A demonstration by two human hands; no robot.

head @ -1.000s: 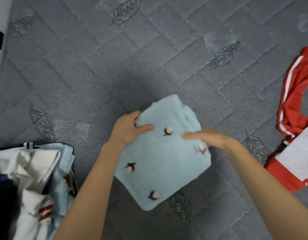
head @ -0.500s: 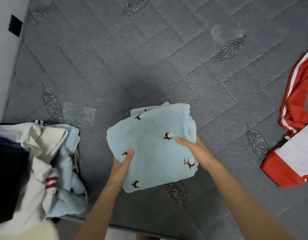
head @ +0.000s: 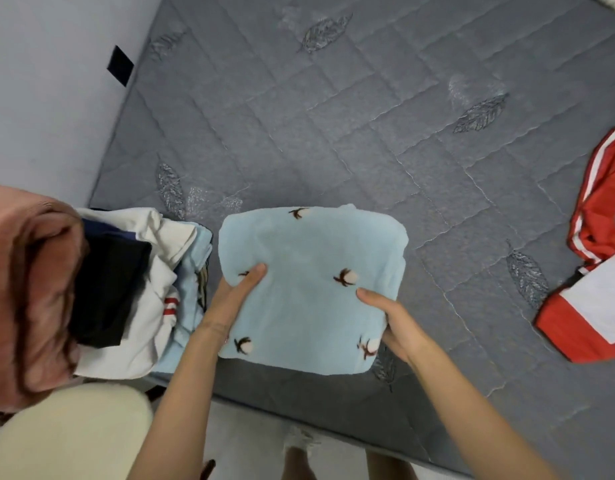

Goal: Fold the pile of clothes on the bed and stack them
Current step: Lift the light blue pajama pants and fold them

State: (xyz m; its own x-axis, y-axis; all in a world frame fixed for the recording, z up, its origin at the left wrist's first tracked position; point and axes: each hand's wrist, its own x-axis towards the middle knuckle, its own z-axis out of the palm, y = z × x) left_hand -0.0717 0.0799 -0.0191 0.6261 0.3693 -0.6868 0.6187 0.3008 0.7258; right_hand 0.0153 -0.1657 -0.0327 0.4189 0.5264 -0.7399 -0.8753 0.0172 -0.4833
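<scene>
Swung left since the earlier frame, the fleece (head: 309, 296) is held over the front edge of the bed (head: 333, 140) beside the stack (head: 143, 299), left hand (head: 228, 304) and right hand (head: 397, 325) each pinching a side (thumbs on top, fingers hidden), likely keeping its fold flat for stacking

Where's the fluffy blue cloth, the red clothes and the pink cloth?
blue cloth (head: 309, 261): head view, middle of its top face.
red clothes (head: 600, 230): head view, the red upper part.
pink cloth (head: 29, 271): head view, its folded bulk.
</scene>
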